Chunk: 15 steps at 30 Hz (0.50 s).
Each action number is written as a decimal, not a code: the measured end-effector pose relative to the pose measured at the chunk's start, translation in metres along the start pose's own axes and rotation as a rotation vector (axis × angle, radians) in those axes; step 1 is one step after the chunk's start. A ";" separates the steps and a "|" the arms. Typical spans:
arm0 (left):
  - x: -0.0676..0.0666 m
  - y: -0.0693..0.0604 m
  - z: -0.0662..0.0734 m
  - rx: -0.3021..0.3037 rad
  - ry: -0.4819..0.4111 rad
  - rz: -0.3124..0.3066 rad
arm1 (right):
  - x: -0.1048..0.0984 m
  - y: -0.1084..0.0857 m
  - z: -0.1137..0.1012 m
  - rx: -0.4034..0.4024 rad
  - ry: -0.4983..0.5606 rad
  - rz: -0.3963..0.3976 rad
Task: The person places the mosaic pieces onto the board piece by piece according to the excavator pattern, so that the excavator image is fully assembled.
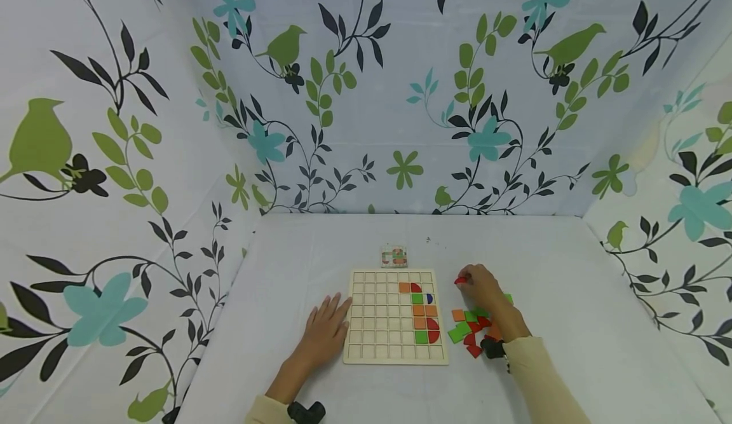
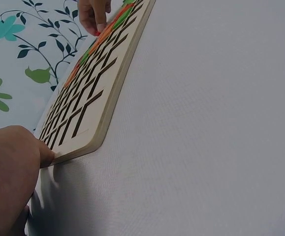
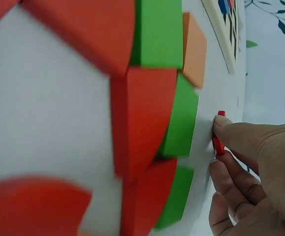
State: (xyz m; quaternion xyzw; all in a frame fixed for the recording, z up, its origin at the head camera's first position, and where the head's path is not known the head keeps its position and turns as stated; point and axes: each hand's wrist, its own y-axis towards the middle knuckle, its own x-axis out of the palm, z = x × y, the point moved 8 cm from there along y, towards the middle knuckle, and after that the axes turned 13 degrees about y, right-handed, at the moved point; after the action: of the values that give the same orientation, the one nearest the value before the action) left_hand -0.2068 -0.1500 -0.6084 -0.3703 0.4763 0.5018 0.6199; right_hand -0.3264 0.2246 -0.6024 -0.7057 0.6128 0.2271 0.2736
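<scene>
A wooden grid board [image 1: 372,351] lies on the white table, with orange, green, red and blue pieces in cells on its right side. The left hand [image 1: 327,332] lies flat beside the board, its fingertips touching the left edge; in the left wrist view that hand [image 2: 14,167] touches the board's corner [image 2: 90,145]. Right of the board, the right hand [image 1: 486,290] pinches a small red piece [image 1: 460,280] between thumb and fingers. The right wrist view shows this hand [image 3: 260,172] with the red piece [image 3: 218,142] close to the table surface.
A loose pile of red, green and orange pieces, among them a green one [image 1: 459,332], lies right of the board, below the right hand. A small patterned card [image 1: 394,257] lies behind the board. Patterned cloth [image 1: 366,125] hangs around the table's back and sides.
</scene>
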 end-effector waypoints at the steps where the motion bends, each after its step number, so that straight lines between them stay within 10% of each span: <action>1: 0.000 0.000 0.000 0.001 0.000 0.000 | 0.002 0.000 -0.003 -0.008 0.002 -0.001; 15: 0.001 0.001 0.000 0.007 -0.002 -0.004 | 0.041 -0.018 -0.076 -0.194 -0.052 -0.016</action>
State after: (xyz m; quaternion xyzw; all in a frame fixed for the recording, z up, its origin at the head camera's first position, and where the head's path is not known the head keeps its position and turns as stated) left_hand -0.2079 -0.1495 -0.6098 -0.3686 0.4766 0.4993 0.6227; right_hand -0.3035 0.1456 -0.5700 -0.7276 0.5751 0.3013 0.2217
